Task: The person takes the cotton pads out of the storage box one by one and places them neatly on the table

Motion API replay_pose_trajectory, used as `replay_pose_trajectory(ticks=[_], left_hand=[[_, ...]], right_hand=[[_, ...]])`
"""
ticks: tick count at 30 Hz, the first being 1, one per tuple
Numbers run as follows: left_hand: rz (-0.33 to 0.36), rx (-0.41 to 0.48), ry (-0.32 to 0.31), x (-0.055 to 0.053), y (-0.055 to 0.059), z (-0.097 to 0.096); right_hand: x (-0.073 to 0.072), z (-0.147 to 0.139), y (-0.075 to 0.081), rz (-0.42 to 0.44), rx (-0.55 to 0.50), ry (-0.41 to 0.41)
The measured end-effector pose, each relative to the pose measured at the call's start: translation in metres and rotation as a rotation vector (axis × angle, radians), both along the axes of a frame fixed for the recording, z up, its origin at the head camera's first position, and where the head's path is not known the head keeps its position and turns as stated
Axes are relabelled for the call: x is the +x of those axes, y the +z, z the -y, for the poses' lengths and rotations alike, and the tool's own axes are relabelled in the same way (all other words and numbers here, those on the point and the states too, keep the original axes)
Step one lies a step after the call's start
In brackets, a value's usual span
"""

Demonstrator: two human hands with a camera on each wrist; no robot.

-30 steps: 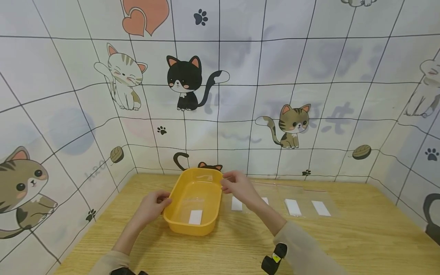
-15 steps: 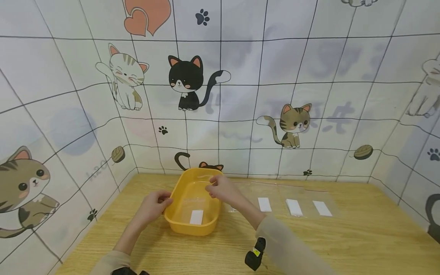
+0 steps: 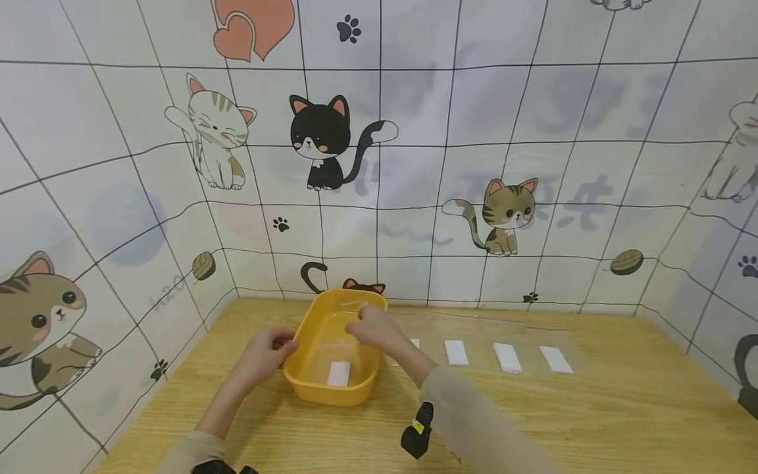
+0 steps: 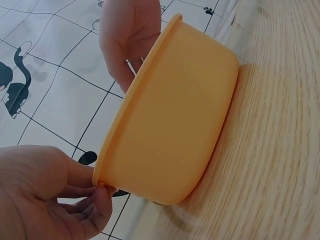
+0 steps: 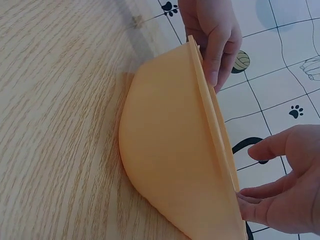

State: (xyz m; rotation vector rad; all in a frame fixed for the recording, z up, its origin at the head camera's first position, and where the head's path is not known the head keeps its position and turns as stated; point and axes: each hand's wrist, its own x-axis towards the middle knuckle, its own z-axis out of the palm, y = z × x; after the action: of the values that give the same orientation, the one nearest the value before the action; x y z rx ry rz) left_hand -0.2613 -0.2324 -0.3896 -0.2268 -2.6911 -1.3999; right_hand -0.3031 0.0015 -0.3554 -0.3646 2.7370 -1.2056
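Observation:
A yellow plastic basin [image 3: 331,395] stands on the wooden table. My left hand [image 3: 265,359] holds its left rim, thumb and fingers pinching the edge in the left wrist view. Over the basin's right side reaches my right hand [image 3: 379,329]. In the right wrist view, that right hand [image 5: 292,182] has its thumb and fingers spread apart, with some fingertips hidden behind the rim. Inside the basin lies a clear plastic bag with a white rectangular piece [image 3: 339,373] in it, near the front end. Clear film [image 3: 354,304] shows at the basin's far end.
Right of the basin, several clear zip bags lie in a row, with white rectangles [image 3: 456,352] inside; my right forearm partly covers the nearest one. A cat-print wall covering [image 3: 408,230] rises behind the table [image 3: 562,415].
From outside the right rim, my right hand has moved left over the basin. My left hand keeps its hold, and the basin stays where it was.

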Motion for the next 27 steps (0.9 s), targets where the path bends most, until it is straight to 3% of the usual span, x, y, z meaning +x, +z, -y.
replay_pose_trajectory(ticks=[14,27], left_hand=[[0.007,0.018,0.002,0.0,-0.001,0.0],[-0.006,0.019,-0.001,0.0,-0.002,0.0]], right_hand=[[-0.005,0.018,-0.011,0.092,0.014,-0.041],[-0.001,0.031,-0.017,0.089,0.165,-0.084]])
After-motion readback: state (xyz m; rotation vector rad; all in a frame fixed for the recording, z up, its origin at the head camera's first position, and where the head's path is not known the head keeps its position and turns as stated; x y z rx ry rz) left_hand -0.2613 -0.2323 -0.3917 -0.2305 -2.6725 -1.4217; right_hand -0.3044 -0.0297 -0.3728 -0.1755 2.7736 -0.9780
